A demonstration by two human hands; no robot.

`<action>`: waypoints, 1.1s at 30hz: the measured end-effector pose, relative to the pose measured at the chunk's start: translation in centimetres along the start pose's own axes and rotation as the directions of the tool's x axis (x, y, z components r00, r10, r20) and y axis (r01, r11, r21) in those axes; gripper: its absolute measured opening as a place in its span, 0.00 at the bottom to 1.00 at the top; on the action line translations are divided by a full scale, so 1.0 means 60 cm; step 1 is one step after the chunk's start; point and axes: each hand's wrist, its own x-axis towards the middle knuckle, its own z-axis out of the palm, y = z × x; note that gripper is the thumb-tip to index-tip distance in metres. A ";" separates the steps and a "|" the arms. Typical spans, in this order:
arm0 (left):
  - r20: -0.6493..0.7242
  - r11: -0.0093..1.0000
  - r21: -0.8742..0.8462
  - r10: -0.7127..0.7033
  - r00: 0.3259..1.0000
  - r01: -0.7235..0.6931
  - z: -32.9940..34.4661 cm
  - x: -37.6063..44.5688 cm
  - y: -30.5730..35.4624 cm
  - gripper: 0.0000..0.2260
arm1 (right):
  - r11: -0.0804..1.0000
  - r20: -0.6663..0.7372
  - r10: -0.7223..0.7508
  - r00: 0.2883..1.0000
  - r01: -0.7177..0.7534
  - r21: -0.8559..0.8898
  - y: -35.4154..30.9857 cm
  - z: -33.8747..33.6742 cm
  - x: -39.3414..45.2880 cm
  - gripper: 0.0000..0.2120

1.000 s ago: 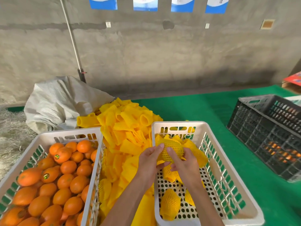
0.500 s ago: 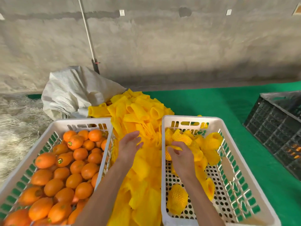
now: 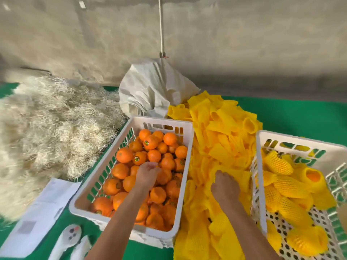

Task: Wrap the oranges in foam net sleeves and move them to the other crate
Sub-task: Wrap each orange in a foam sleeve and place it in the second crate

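Note:
A white crate [image 3: 161, 121] at centre left is filled with bare oranges [image 3: 124, 154]. My left hand [image 3: 146, 174] reaches into it, fingers bent down over the oranges in the middle and touching them; no orange is plainly gripped. Between the crates lies a heap of yellow foam net sleeves [image 3: 221, 132]. My right hand [image 3: 224, 184] digs into that heap, its fingers curled round a sleeve. The second white crate [image 3: 300, 140] on the right holds several oranges wrapped in sleeves [image 3: 277, 164].
A crumpled white sack [image 3: 155, 91] sits behind the crates against the concrete wall, beside a thin pole [image 3: 161, 25]. Pale straw [image 3: 47, 128] covers the left of the green mat. Papers [image 3: 43, 212] and a white handheld device [image 3: 69, 237] lie at the lower left.
Both hands left the wrapped orange in the right crate. My left hand crossed to the orange crate and my right hand moved onto the sleeve heap. The view swung left.

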 end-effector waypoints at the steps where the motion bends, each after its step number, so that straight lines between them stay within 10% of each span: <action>1: -0.001 1.000 0.008 -0.023 1.000 0.023 -0.012 0.008 -0.005 0.12 | 0.995 -0.035 0.004 0.999 -0.001 0.103 -0.007 0.000 0.004 0.16; 9: 0.181 0.993 0.076 -0.105 0.978 0.092 -0.053 0.067 -0.033 0.23 | 0.718 -0.395 0.159 0.905 0.168 0.675 -0.102 -0.029 0.008 0.13; 15: 0.360 0.841 0.488 0.049 0.932 -0.233 -0.025 0.098 -0.014 0.28 | 0.408 -0.277 0.135 0.951 0.201 0.891 -0.151 -0.037 -0.002 0.15; 21: 0.397 0.528 0.786 -0.029 0.918 -0.323 0.017 0.095 -0.009 0.38 | 0.414 -0.199 0.020 0.980 0.173 0.894 -0.152 -0.036 -0.020 0.12; 28: 0.320 0.737 0.626 0.056 0.946 -0.255 0.011 0.079 -0.014 0.30 | 0.243 -0.090 0.042 0.995 0.077 0.967 -0.124 -0.050 -0.032 0.12; 33: 0.269 0.981 0.091 0.139 0.953 -0.169 0.004 0.021 0.019 0.28 | 0.285 -0.150 0.243 0.958 0.078 0.955 -0.098 -0.053 -0.035 0.15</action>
